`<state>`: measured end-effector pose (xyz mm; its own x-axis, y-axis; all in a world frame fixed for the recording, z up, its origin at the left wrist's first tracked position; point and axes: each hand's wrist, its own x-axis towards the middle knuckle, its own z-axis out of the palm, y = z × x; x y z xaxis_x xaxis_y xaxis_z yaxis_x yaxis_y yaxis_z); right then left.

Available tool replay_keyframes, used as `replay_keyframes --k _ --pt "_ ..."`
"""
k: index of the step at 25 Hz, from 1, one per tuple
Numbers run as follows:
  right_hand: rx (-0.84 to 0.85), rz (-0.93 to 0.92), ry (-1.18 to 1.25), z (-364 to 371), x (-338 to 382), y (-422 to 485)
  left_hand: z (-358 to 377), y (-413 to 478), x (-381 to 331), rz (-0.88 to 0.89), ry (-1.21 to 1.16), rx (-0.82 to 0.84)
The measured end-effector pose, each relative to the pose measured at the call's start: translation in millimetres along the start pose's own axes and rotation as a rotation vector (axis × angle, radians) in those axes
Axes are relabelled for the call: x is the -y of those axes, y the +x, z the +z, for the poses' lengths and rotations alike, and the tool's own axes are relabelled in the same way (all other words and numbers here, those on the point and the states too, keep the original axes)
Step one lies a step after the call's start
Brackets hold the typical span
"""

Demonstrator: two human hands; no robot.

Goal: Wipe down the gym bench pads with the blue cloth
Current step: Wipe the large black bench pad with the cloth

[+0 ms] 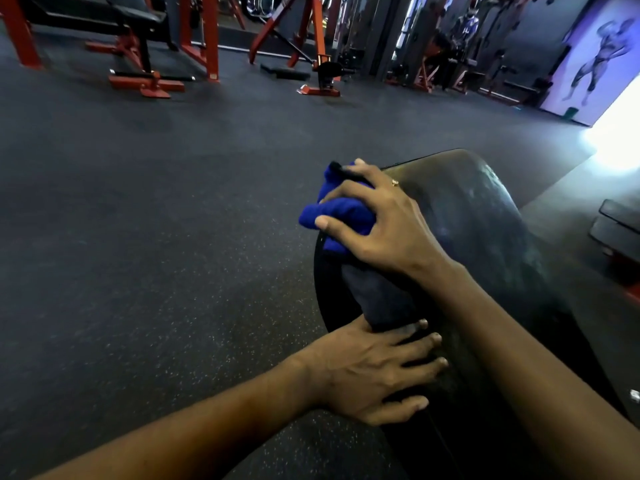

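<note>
Right hand (388, 233) fingers (349, 194) curled round blue cloth (341, 211); left hand (363, 372) fingers (415, 344) spread flat on bench pad (485, 220).

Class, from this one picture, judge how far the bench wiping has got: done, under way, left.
Done: cannot tell. Under way: the right hand grips the bunched cloth on the pad, at its far edge; the left hand rests flat on it. Left: its streaky top, and likely the far bench.
</note>
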<state>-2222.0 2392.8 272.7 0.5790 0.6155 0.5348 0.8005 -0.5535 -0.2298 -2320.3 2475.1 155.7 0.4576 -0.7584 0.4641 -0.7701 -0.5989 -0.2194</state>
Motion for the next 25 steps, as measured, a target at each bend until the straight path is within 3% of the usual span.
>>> replay_keyframes --k 3,8,11,14,19,25 --pt "-0.111 0.088 0.107 1.8 -27.9 26.4 -2.0 0.3 0.0 0.004 0.07 -0.007" --pt "-0.398 0.516 0.116 -13.6 -101.5 25.9 -8.9 4.6 1.3 0.024 0.106 0.012" --pt "-0.435 0.541 0.163 -2.6 -85.6 -21.5 -9.2 4.1 0.2 0.026 0.08 0.014" --pt "-0.475 0.448 0.088 3.3 -88.5 -61.5 -8.3 2.9 4.8 0.031 0.071 0.011" --pt "-0.475 0.697 0.082 -19.2 -153.7 -38.4 -12.7 6.0 2.8 0.039 0.062 0.046" --pt "-0.441 0.623 0.135 -9.9 -88.0 -150.7 -50.1 23.9 75.9 -0.465 0.166 0.026"
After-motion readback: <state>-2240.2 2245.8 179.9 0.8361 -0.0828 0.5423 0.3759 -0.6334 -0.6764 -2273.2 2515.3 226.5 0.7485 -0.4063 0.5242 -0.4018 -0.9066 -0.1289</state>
